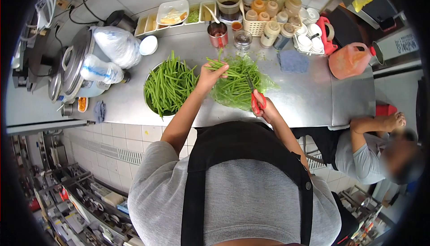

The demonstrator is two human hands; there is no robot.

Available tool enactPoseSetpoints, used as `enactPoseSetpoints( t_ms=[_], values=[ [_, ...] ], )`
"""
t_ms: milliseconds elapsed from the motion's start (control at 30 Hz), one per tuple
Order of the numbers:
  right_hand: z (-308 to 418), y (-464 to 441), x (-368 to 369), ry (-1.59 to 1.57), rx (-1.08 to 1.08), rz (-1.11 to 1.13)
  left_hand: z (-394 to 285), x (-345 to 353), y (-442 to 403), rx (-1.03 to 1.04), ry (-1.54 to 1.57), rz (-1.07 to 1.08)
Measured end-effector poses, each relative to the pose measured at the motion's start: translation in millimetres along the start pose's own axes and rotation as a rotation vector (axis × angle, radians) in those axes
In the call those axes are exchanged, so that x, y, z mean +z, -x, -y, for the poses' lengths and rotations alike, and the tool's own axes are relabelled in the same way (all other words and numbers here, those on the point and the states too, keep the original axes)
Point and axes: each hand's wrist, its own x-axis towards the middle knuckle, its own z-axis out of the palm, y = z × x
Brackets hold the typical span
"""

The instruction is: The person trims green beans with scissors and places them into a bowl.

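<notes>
The lower middle of the frame is filled by a grey shirt (pixel 253 201) and black apron (pixel 251 144), close to the front edge of the tabletop (pixel 309 105). At centre, green beans (pixel 215 62) are pinched in the left hand (pixel 210 74); red-handled scissors (pixel 255 103) are gripped by the right hand (pixel 268 111), the hands held apart over a bean-filled plastic bag (pixel 269 84). A heaped bowl (pixel 146 97) is set at left, near that edge. Room is left between bag and red jug (pixel 350 62), bounded behind by a blue cloth (pixel 293 61).

Co-worker's head (pixel 403 157) blurred, bottom of bowl (pixel 151 107) hidden under beans (pixel 169 86)
</notes>
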Motion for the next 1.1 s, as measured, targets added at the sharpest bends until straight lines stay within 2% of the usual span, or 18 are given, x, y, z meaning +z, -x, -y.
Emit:
enactPoseSetpoints(
  t_ms=[233,367,433,500,633,733,767,833,1100],
  values=[
    [-9.5,-10.5,-2.4,0.071,-0.025,-0.048,-7.3,-3.1,2.4,0.041,-0.003,0.026],
    [-8.8,-7.9,-7.2,0.085,-0.037,-0.097,-59.5,-20.2,13.7,0.026,-0.235,0.040],
    [-10.3,-6.4,-11.5,0.125,-0.061,-0.096,-104.3,-38.6,24.5,-0.167,-0.752,0.041],
    [-6.6,-3.6,-9.9,0.134,-0.032,-0.097,-122.9,-67.1,27.9,-0.240,-0.990,0.078],
    [-6.4,-6.8,-7.2,0.147,0.005,-0.085,-129.6,-105.1,36.1,-0.359,-1.227,0.019],
    [-6.1,-9.4,-4.5,0.176,-0.001,-0.058,-123.0,-113.1,43.4,-0.416,-1.319,-0.204],
    [-6.6,-9.9,-4.1,0.172,0.001,-0.061,-118.7,-113.8,45.8,-0.417,-1.321,-0.200],
    [-7.8,-10.9,-3.6,0.183,-0.001,-0.057,-109.4,-116.8,51.3,-0.161,-1.359,-0.403],
    [-10.4,-6.7,-11.0,0.189,0.000,-0.095,-119.2,-100.7,64.4,0.113,-1.361,-0.521]
  ],
)
